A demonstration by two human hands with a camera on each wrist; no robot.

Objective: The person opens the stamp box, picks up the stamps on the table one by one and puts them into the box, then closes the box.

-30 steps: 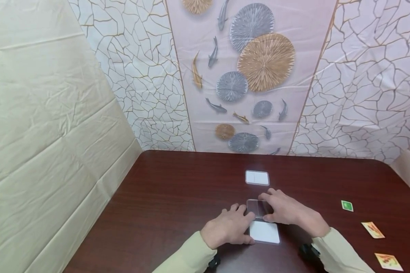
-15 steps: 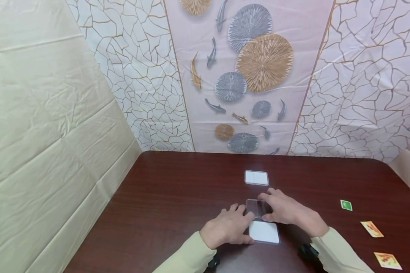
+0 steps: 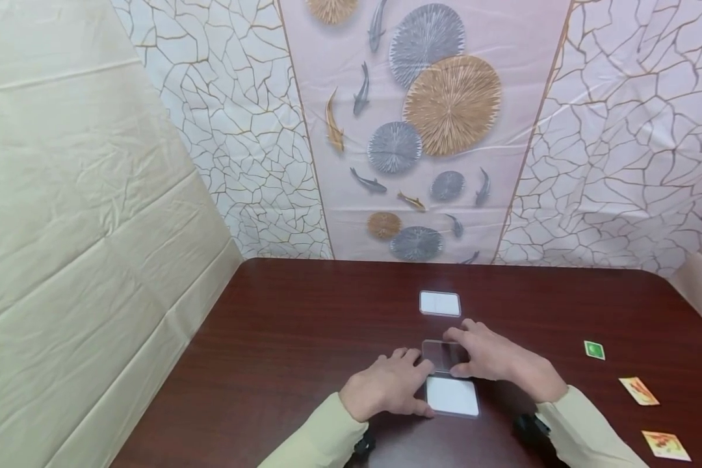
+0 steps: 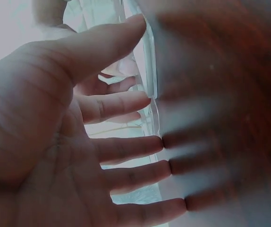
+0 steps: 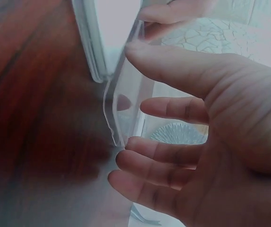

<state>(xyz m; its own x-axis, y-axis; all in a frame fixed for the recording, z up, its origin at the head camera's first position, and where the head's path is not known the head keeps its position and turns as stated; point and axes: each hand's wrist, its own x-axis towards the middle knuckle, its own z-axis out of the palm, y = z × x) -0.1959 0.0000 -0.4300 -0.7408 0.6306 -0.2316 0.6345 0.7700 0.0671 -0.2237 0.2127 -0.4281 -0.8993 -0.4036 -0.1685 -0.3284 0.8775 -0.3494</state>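
Note:
Low in the middle of the head view lies a shallow clear case holding a white card (image 3: 453,396). Directly beyond it is a clear plastic tray or lid (image 3: 440,356), flat and see-through to the dark wood. My left hand (image 3: 386,389) rests at their left side, fingers straight and spread, thumb by the case's near left corner and index finger by the clear piece. On the right, my right hand (image 3: 500,356) spans the clear piece, thumb near its front edge and fingertips near its far edge. Relaxed fingers (image 5: 159,153) show beside it in the right wrist view.
Farther back lies another white card in a clear case (image 3: 440,303). On the right are a small green card (image 3: 594,350) and two orange-yellow cards (image 3: 639,391). A patterned curtain (image 3: 444,195) hangs behind the dark wooden table (image 3: 292,305).
Both hands and the cases stay practically in place. Only a slight shift of the whole head view shows.

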